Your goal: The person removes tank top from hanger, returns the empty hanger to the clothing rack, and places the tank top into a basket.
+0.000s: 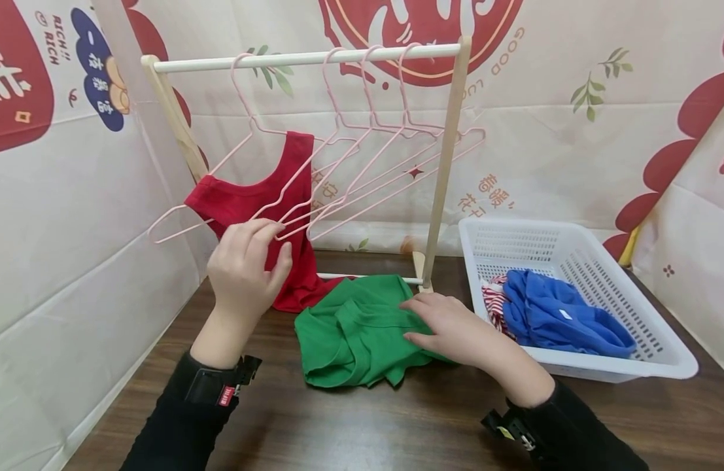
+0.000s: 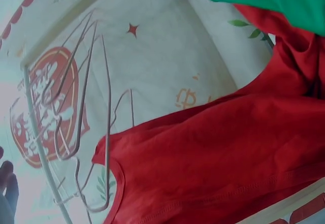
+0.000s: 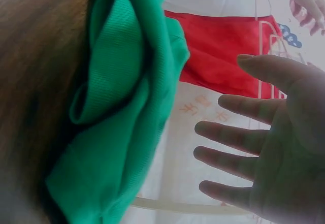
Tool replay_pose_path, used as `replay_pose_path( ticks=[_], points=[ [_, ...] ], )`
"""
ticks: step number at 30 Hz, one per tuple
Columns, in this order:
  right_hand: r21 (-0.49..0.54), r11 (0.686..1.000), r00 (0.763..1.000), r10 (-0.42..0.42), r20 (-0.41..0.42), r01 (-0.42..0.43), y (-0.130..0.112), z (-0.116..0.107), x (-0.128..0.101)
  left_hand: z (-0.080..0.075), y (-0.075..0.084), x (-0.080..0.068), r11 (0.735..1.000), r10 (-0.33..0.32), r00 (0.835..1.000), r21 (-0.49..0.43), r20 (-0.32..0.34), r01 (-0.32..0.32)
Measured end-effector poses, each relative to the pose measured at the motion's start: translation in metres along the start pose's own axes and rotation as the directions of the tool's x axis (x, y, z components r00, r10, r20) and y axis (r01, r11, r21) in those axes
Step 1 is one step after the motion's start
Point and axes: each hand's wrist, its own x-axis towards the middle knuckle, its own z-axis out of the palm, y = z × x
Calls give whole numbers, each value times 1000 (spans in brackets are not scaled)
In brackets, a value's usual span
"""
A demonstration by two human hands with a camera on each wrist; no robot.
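A: Where to find the green garment (image 1: 356,327)?

B: Lies crumpled on the tabletop (image 1: 338,428), just below the centre of the head view.

A: Nearest to it?

B: Right hand (image 1: 456,327), over its right edge in the head view. Open, with fingers straight and spread in the right wrist view. Cannot tell whether touching the cloth.

A: And the left hand (image 1: 246,261)?

B: Raised left of centre, in front of the red garment (image 1: 297,190). Fingers loosely bent, thumb apart, gripping nothing. Overlaps the lower ends of some hangers in the head view; contact unclear.

A: How to place the red garment?

B: Hangs on the leftmost pink hanger (image 1: 242,98), its lower part reaching down behind the green garment.

A: Further out?

B: Three more pink hangers (image 1: 369,98), bunched on the white rail (image 1: 303,61) of a wooden rack, upper centre. At right, a white basket (image 1: 517,242) with a blue garment (image 1: 558,317) and a red-and-white striped cloth (image 1: 496,304) side by side. Behind, across the top, a pale printed backdrop (image 1: 532,157) with red shapes, leaves and lettering.
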Motion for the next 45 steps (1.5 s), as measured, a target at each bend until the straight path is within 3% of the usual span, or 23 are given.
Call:
replay_pose_path(
  ticks=[5,10,14,20,25,34,38,40,42,45],
  points=[
    [1,1000,999,-18,36,18,4,12,6,0,5,-6,996,92,993,-14,80,-91],
    [15,1000,995,-27,97,26,5,21,12,0,11,-10,990,143,968,-35,206,-139],
    [25,1000,990,-5,144,1,4,28,14,0,15,-13,988,155,940,-54,303,-145],
    [30,999,981,30,191,-36,5,38,16,7,15,-24,980,196,881,-100,432,-169],
    [4,999,977,36,212,-37,3,45,19,14,14,-34,984,179,855,-90,487,-155],
    [24,997,966,61,250,-69,6,57,27,24,15,-41,986,164,846,-101,508,-130],
    [17,997,960,70,270,-77,9,62,32,28,16,-46,989,148,835,-92,531,-117],
    [7,997,959,75,274,-80,9,63,35,29,17,-49,990,139,819,-86,557,-110],
    [0,997,960,78,268,-81,10,64,37,32,18,-52,991,137,791,-79,596,-112],
    [-8,996,963,83,258,-83,10,64,40,35,20,-57,991,133,727,-67,673,-119]
  ],
)
